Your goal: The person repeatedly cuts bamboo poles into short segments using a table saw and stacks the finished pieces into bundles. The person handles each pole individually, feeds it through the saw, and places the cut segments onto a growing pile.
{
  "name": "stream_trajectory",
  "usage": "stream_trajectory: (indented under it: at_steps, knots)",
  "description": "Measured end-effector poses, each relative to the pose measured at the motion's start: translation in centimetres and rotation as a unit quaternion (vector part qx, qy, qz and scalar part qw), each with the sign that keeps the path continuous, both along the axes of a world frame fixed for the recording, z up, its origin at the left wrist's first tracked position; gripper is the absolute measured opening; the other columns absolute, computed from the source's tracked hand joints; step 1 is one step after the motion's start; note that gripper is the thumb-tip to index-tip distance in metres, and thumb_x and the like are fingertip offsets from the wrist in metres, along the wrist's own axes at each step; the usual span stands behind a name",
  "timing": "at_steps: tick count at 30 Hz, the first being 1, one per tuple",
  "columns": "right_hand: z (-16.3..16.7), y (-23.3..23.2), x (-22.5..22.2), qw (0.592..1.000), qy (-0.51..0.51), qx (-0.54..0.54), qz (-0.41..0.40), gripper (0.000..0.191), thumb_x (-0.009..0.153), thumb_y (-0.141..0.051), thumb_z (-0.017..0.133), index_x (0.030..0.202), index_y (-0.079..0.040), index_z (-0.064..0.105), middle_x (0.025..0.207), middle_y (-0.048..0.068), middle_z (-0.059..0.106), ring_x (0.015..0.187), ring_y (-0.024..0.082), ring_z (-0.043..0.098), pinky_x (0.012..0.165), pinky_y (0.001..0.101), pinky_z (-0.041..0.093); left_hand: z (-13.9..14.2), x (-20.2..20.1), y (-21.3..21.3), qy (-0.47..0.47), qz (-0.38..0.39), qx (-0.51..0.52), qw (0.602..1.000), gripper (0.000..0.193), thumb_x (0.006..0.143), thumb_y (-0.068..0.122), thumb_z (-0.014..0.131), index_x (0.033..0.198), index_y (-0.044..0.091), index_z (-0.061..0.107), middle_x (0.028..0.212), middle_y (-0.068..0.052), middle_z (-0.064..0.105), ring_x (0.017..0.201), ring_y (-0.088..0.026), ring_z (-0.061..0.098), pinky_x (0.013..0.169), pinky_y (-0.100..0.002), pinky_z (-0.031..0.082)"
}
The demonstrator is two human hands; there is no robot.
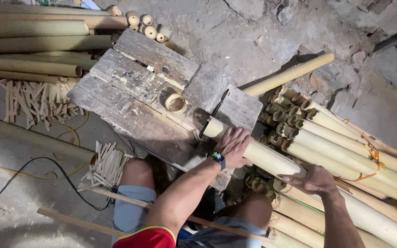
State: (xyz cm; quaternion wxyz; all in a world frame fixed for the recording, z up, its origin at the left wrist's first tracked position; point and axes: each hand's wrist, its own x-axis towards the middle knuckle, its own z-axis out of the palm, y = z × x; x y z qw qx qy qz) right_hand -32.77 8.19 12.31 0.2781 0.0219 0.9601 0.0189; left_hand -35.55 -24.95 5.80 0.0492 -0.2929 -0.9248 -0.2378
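Note:
A pale bamboo tube (263,154) lies across the right edge of a worn wooden bench (129,96). My left hand (234,146), with a dark watch on the wrist, presses down on the tube near its cut end. My right hand (312,179) grips the same tube further right. A thin dark blade (213,115) stands in a slot of the bench just beside the tube's end. A short cut bamboo ring (176,103) rests on the bench top.
Bundled bamboo tubes (345,147) tied with orange cord pile up on the right. Long bamboo poles (28,41) and split strips (33,101) lie at the left, with short offcuts (150,28) behind the bench. A black cable (47,167) crosses the concrete floor.

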Motion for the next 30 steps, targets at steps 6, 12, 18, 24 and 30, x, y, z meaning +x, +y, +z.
stream_trajectory:
  at_steps: [6, 12, 18, 24, 30]
  knots:
    - [-1.4, 1.1, -0.6, 0.988, -0.059, -0.078, -0.116, 0.094, 0.055, -0.082, 0.072, 0.108, -0.005, 0.084, 0.093, 0.017, 0.08, 0.087, 0.029, 0.077, 0.087, 0.0462, 0.063, -1.3, 1.3, 0.3, 0.043, 0.037, -0.011, 0.998, 0.111, 0.061, 0.071, 0.081, 0.141, 0.001, 0.048, 0.136, -0.016, 0.051, 0.126, -0.032, 0.048, 0.114, -0.057, 0.031]
    - [-0.6, 1.1, -1.1, 0.979, -0.062, -0.041, -0.191, 0.088, 0.067, -0.081, 0.067, 0.114, -0.009, 0.078, 0.088, 0.02, 0.077, 0.082, 0.031, 0.082, 0.083, 0.0516, 0.064, 1.5, -2.6, 1.5, -0.102, 0.006, -0.174, 0.979, 0.106, 0.062, 0.058, 0.087, 0.141, 0.001, 0.045, 0.137, -0.017, 0.049, 0.126, -0.028, 0.047, 0.11, -0.051, 0.037]
    - [0.8, 2.5, -2.4, 0.964, -0.066, -0.085, -0.245, 0.097, 0.069, -0.082, 0.063, 0.115, 0.002, 0.077, 0.088, 0.024, 0.077, 0.086, 0.04, 0.081, 0.079, 0.0581, 0.065, 6.4, -4.4, 1.8, -0.201, -0.018, -0.216, 0.955, 0.12, 0.056, 0.055, 0.093, 0.144, -0.005, 0.038, 0.136, -0.022, 0.047, 0.126, -0.034, 0.046, 0.109, -0.054, 0.037]
    - [0.2, 4.3, 3.6, 0.984, -0.011, -0.124, -0.129, 0.088, 0.099, -0.076, 0.036, 0.101, 0.007, 0.066, 0.071, 0.015, 0.055, 0.067, 0.026, 0.053, 0.072, 0.05, 0.056, 7.6, 7.1, -3.1, 0.036, 0.27, 0.44, 0.855, 0.119, 0.058, 0.028, 0.101, 0.148, 0.002, 0.028, 0.141, -0.026, 0.038, 0.13, -0.034, 0.048, 0.116, -0.051, 0.044]
    - [-0.7, -1.0, 13.0, 0.932, 0.138, -0.291, -0.166, 0.055, 0.103, -0.046, 0.045, 0.098, 0.002, 0.07, 0.062, 0.013, 0.053, 0.059, 0.027, 0.054, 0.064, 0.0411, 0.049, 9.1, 12.0, -8.4, -0.201, 0.123, 0.674, 0.7, 0.111, 0.069, 0.016, 0.096, 0.152, 0.012, 0.023, 0.132, -0.011, 0.05, 0.123, -0.023, 0.055, 0.104, -0.038, 0.059]
